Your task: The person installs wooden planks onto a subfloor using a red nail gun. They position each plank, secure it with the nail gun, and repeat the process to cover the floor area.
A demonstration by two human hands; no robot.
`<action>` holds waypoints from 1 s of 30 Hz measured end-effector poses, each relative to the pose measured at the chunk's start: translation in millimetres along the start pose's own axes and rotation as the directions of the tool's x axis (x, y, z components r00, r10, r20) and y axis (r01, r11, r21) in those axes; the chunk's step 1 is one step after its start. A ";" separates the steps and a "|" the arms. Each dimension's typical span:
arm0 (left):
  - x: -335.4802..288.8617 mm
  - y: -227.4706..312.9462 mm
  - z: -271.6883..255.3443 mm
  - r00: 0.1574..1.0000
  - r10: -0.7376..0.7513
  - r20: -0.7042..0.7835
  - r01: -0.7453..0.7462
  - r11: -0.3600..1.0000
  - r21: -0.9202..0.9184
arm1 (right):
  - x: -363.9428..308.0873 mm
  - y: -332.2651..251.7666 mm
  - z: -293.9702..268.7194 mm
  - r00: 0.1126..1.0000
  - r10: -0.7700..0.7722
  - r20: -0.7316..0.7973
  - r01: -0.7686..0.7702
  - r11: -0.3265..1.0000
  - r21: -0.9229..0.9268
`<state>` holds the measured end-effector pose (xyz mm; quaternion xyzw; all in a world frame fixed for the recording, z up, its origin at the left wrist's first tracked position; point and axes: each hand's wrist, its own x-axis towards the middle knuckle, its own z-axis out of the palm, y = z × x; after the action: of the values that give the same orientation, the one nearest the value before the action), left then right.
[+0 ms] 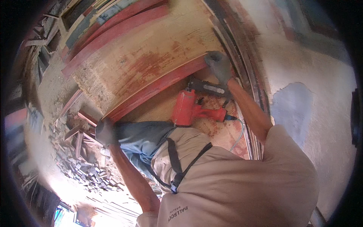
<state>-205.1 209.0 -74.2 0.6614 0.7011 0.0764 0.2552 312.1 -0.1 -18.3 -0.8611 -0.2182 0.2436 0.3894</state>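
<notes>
Left hand [106, 131] and right hand [218, 65] are closed round a red plank [155, 87] at both ends; the nailer [183, 109] beside it is not yet held.

The floor [47, 98] at left is being littered by small blocky offcuts [92, 174]; the pale surface [329, 102] at right is being marked by a blue-grey patch [293, 106].

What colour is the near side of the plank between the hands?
Dull red; the plank shows best in the head view.
</notes>
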 end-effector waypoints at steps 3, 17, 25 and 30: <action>-5.6 35.3 -1.1 0.995 -0.085 -0.049 0.079 0.990 -0.114 | 1.8 -1.7 -3.0 0.996 0.088 0.017 -0.089 0.996 0.033; -72.1 255.6 69.8 0.616 0.768 0.174 -0.764 0.636 -0.106 | 12.5 6.4 -1.1 0.988 0.152 0.021 -0.153 0.981 0.123; -72.5 256.3 72.0 0.642 0.729 0.237 -0.720 0.679 -0.139 | 15.8 4.0 -0.5 0.996 0.093 0.006 -0.093 0.993 0.072; -73.3 263.6 70.7 0.627 0.752 0.206 -0.746 0.655 -0.119 | 19.7 9.5 -1.7 0.997 0.080 -0.019 -0.079 0.995 0.054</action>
<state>61.2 151.7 1.2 0.8939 0.3263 0.1040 0.2894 330.3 4.3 -29.6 -0.8610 -0.1731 0.2555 0.4043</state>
